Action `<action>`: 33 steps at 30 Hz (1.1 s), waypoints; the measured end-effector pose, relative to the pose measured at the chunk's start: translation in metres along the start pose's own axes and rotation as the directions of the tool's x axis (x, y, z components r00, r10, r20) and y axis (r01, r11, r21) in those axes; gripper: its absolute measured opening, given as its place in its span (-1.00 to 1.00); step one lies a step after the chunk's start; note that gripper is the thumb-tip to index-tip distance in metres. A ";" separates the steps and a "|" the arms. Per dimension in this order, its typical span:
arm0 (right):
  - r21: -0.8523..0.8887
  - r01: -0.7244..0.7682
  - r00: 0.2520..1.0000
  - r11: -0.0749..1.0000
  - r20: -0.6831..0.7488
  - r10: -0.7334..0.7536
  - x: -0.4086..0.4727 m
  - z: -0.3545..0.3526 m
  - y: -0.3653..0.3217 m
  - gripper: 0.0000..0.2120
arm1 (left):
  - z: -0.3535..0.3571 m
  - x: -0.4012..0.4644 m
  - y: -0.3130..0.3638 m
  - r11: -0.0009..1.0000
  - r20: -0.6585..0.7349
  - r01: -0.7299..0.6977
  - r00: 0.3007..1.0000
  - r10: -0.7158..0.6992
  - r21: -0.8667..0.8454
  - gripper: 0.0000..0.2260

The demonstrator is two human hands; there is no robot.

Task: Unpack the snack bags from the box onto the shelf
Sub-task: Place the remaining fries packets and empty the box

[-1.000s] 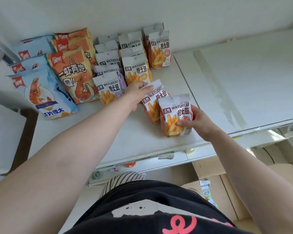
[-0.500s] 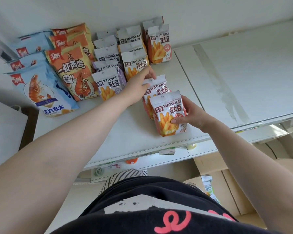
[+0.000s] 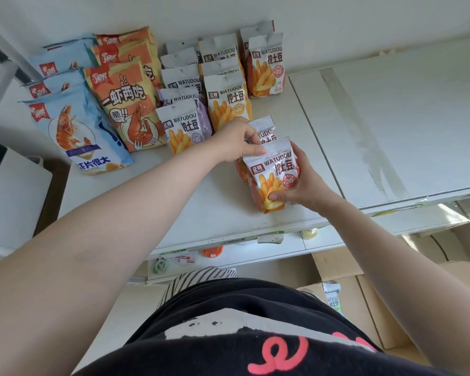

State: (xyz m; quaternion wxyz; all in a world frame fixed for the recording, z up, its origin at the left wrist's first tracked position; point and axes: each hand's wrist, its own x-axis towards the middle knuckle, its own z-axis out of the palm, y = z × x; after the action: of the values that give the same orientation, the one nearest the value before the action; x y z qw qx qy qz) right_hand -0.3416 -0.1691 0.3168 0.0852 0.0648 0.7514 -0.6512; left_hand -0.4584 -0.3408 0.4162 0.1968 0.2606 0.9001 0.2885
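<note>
Blue prawn bags (image 3: 73, 131), orange prawn bags (image 3: 125, 104) and rows of fry bags (image 3: 225, 101) stand on a white shelf (image 3: 391, 118). The left hand (image 3: 236, 142) pinches the top of a front fry bag (image 3: 273, 175) while the right hand (image 3: 301, 185) grips its side; the box (image 3: 364, 302) sits below.
</note>
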 end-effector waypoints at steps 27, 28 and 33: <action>0.011 0.038 0.986 0.999 -0.160 -0.036 0.027 -0.050 0.004 0.07 | 0.007 0.059 0.035 0.985 0.036 -0.023 0.999 0.030 -0.171 -0.84; 0.011 0.034 0.985 0.999 -0.170 -0.031 0.033 -0.054 0.005 0.07 | 0.006 0.067 0.036 0.991 0.030 -0.043 0.998 0.047 -0.125 -0.85; 0.025 0.044 0.987 0.999 -0.158 -0.040 0.070 -0.061 -0.001 0.00 | -0.009 0.105 0.033 0.986 -0.011 -0.136 0.990 0.138 0.096 -0.88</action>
State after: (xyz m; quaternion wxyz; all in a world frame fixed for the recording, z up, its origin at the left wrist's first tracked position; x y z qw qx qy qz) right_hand -0.4134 -0.1097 0.3116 0.0109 0.1012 0.7476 -0.6562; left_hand -0.5339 -0.2598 0.4221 0.1561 0.3282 0.8944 0.2607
